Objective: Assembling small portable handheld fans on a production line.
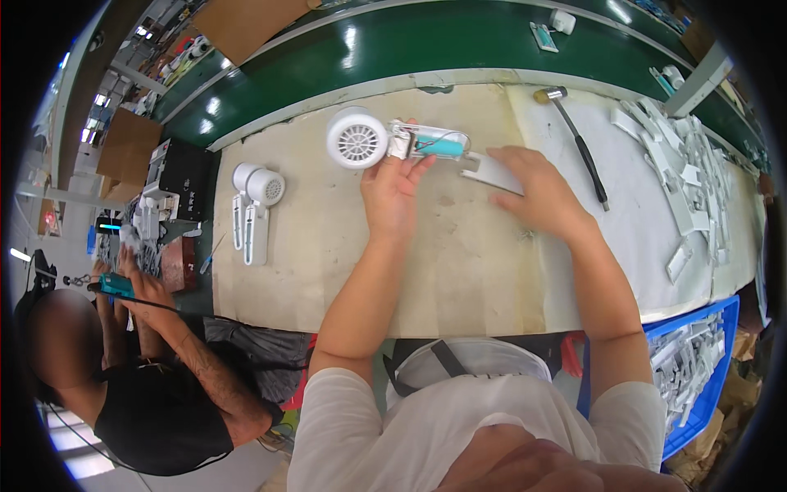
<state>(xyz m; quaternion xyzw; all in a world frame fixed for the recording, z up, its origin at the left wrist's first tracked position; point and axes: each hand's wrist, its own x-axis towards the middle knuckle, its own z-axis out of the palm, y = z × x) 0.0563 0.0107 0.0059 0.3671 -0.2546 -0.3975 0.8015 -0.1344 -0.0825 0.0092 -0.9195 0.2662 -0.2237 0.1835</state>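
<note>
My left hand (391, 193) grips a white handheld fan (358, 143) near its neck, the round grille facing up. The fan's handle lies uncovered, and a teal battery (440, 146) with thin wires shows inside it. Just to the right, my right hand (537, 187) holds a flat white plastic handle cover (493, 174) between thumb and fingers, its tip close to the end of the fan's handle. Both hands are over the worktable (352, 271). At left on the table lie two more white handheld fans (257, 209), side by side.
A hammer (580, 148) with a black handle lies at right. Beyond it is a pile of white plastic parts (672, 176). Below the table's right end stands a blue crate (707, 418) of similar parts. A green conveyor (393, 45) runs behind. At left a co-worker (164, 394) holds a teal tool.
</note>
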